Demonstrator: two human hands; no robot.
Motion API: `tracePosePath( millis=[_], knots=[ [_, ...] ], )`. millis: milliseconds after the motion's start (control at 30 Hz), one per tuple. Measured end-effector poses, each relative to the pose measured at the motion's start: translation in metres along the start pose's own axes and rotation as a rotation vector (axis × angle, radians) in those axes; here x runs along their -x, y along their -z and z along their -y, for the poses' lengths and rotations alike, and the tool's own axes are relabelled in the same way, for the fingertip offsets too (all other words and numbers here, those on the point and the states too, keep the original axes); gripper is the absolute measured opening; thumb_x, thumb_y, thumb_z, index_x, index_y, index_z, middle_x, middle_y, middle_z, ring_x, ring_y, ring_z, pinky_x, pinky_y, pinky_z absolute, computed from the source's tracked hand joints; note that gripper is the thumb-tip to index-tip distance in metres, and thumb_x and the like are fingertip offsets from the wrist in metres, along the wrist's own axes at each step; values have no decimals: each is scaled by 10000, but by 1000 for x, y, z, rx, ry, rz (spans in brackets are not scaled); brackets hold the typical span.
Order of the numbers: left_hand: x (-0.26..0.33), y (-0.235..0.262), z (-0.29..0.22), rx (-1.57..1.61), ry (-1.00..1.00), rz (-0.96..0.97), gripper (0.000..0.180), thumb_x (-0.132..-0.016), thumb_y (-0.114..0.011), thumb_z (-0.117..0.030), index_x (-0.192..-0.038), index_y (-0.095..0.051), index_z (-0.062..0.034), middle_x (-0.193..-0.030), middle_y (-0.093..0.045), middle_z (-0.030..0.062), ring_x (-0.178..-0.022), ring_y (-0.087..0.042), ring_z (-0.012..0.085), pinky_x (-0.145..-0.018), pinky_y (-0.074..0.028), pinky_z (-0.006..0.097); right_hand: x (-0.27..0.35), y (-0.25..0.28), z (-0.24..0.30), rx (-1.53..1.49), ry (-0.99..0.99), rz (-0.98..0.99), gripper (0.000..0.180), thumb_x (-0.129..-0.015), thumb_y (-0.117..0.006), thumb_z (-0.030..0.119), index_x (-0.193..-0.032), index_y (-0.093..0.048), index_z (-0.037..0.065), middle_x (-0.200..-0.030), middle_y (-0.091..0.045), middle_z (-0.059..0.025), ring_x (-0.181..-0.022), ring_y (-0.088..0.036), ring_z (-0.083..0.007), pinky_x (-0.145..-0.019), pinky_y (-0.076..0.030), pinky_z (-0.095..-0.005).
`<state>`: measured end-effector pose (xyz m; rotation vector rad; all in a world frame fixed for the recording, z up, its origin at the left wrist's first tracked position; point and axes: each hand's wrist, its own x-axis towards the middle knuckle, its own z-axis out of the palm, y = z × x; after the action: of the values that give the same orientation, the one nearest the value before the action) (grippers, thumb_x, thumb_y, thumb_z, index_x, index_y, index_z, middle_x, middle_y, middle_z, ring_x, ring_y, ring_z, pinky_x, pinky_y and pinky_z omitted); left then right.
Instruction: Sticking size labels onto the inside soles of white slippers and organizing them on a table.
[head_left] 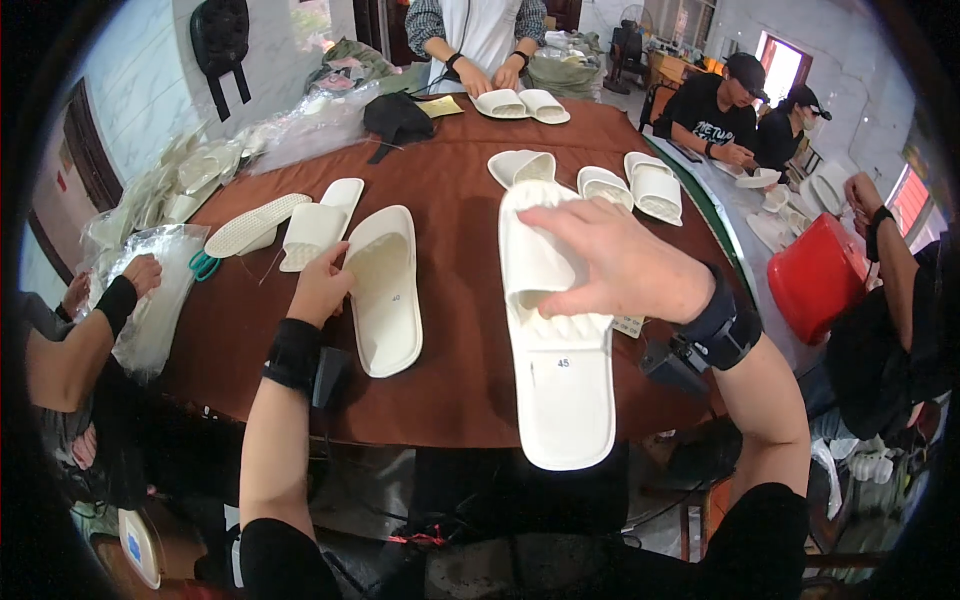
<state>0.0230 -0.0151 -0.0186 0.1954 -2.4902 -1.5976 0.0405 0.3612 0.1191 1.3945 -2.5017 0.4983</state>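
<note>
My right hand point(625, 258) grips a large white slipper point(563, 415) by its strap, the thumb at the strap's opening and the fingers across the top. This slipper is raised toward me, its heel end over the table's near edge. A second white slipper point(392, 320) is to its left. My left hand point(322, 288) pinches that one's left edge between thumb and fingers. Just beyond my left hand lies another white slipper point(318, 232), beside an upturned one with a textured sole point(258, 222). Part of a printed card point(628, 326) shows under my right hand.
More white slippers point(656, 190) lie at the far right of the brown-covered table point(450, 400). Teal scissors point(204, 265) and clear plastic bags point(165, 290) are at left, a black cap point(398, 120) farther back. Co-workers' hands work around; a red bucket point(818, 275) stands right.
</note>
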Motion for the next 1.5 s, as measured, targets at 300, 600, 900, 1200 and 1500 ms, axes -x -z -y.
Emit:
tracePosePath(
  millis=[300, 600, 900, 1200, 1500],
  knots=[
    [54, -3, -37, -305, -72, -21, 591, -761, -567, -115, -1317, -446, 44, -767, -640, 182, -537, -601, 189, -469, -488, 329, 68, 4, -8, 84, -207, 134, 742, -691, -719, 442, -1262, -511, 16, -1066, -590, -221, -1029, -518, -381, -924, -392, -421],
    [108, -11, -59, -539, -93, 103, 490, -752, -609, -166, -1182, -533, 56, -885, -642, 261, -787, -669, 334, -714, -517, 389, 97, -23, -27, 4, -507, 65, 784, -685, -729, 474, -1282, -512, 14, -1158, -573, -254, -1074, -511, -408, -965, -386, -440],
    [83, 15, -43, -400, -266, 223, 608, -750, -704, -177, -1292, -489, -2, -1177, -577, 158, -1094, -547, 247, -936, -437, 332, 130, -32, -42, -204, -553, 83, 806, -735, -694, 492, -1289, -476, -51, -1219, -547, -295, -1151, -515, -405, -977, -402, -443],
    [100, 4, -35, -422, -250, 105, 685, -711, -738, -266, -1303, -494, -21, -1095, -594, 195, -1001, -585, 281, -859, -481, 365, 147, -28, -55, -567, -680, -44, 587, -820, -680, 259, -1260, -488, -79, -1053, -634, -200, -944, -617, -217, -836, -482, -310],
    [144, -16, -47, -514, -241, -77, 741, -661, -744, -337, -1290, -502, -30, -1065, -557, 252, -990, -564, 363, -861, -475, 400, 138, 0, -28, -941, -648, -385, 400, -831, -590, 8, -1216, -527, -79, -1001, -658, -108, -874, -624, -139, -805, -488, -270]
  ],
)
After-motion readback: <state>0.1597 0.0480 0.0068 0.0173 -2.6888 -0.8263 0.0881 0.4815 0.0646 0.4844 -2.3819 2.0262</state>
